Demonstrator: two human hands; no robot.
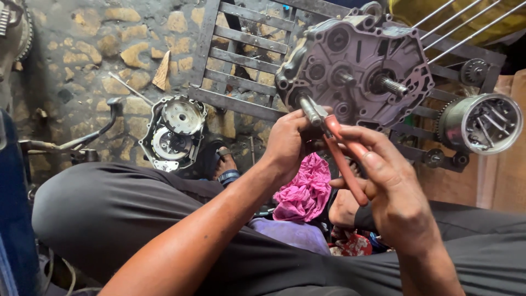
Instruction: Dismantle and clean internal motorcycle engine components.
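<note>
The engine crankcase (356, 60) sits propped up in the upper middle of the frame, its open face with the shafts turned toward me, and I am working on the stubby shaft (310, 108) at its lower left corner. My right hand (392, 189) is clenched around the red handles of the pliers (342, 153), whose nose reaches that shaft; my left hand (287, 142) is closed against the case just below it, though I cannot tell what its fingertips pinch. My worry is a slip: if the nose loses its bite while I squeeze, it could jump into my left knuckles, and any small clip there could fly off into the pink rag (307, 189) on my lap or the stone floor (82, 55). The case looks balanced against the metal grate (241, 55), so hard levering might tip it toward the clutch basket (482, 123) at right.
</note>
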